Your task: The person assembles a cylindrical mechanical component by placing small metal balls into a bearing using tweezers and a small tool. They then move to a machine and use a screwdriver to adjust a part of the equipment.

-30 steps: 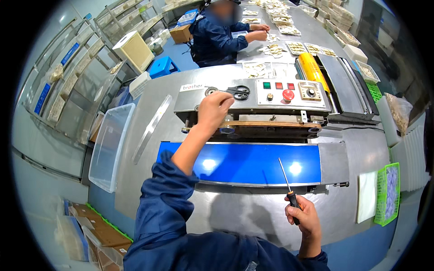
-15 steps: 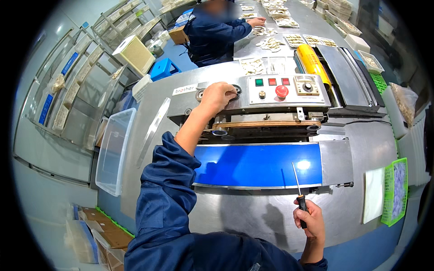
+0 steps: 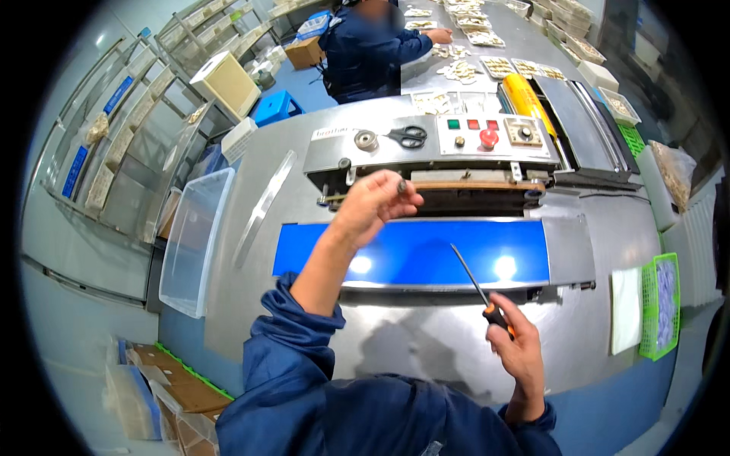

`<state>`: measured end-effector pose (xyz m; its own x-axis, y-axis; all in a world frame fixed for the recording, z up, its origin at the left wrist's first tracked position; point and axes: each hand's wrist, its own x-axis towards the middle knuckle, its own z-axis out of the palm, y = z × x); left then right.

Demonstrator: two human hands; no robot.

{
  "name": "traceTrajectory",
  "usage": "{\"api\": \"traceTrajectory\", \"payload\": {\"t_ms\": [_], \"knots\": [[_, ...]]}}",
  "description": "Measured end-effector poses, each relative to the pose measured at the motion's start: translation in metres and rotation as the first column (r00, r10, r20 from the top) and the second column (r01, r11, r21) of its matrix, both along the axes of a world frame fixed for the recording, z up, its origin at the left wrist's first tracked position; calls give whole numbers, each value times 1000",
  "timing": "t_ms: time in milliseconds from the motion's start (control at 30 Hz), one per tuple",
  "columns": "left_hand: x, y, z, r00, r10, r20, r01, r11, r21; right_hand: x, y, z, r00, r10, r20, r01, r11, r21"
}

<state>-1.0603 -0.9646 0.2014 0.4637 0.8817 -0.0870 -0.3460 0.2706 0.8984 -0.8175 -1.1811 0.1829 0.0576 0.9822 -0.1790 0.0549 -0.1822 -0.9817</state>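
Observation:
My left hand (image 3: 372, 205) is raised over the front of a sealing machine (image 3: 334, 156), its fingers pinching a small dark round part (image 3: 402, 185) whose exact kind I cannot make out. Below that hand runs the machine's blue conveyor belt (image 3: 426, 251). My right hand (image 3: 518, 342) grips a screwdriver (image 3: 496, 311) by its black and orange handle. The metal shaft points up and left over the belt's near edge. On top of the machine lie black-handled scissors (image 3: 408, 136) and a round metal ring (image 3: 366, 140), beside a control panel (image 3: 494, 137) with a red knob.
A long metal strip (image 3: 266, 205) and a clear plastic tub (image 3: 196, 243) are on the left. To the right stand a green basket (image 3: 660, 304) and a machine with a yellow roll (image 3: 525, 99). Beyond the table, another person (image 3: 369, 53) handles pale pieces.
My left hand has come off the machine's top toward me, now with the small dark part in its fingers, uncovering scissors and ring. The screwdriver has tilted further left.

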Motion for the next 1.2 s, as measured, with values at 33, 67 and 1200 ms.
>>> {"api": "traceTrajectory", "payload": {"t_ms": [33, 67, 1200], "knots": [[-4, -21, -5, 997, -16, 74, 22, 997, -76, -16, 0, 9, 991, 9, 133, -23, 994, 107], [-12, -37, -16, 989, -27, 144, 46, 991, -128, -32, 1, 15, 967, -25, 253, -51, 956, 289], [-143, -113, -36, 903, 100, 418, 41, 948, -316, -237, -45, 14, 991, -113, 77, 110, 993, 39]]}}
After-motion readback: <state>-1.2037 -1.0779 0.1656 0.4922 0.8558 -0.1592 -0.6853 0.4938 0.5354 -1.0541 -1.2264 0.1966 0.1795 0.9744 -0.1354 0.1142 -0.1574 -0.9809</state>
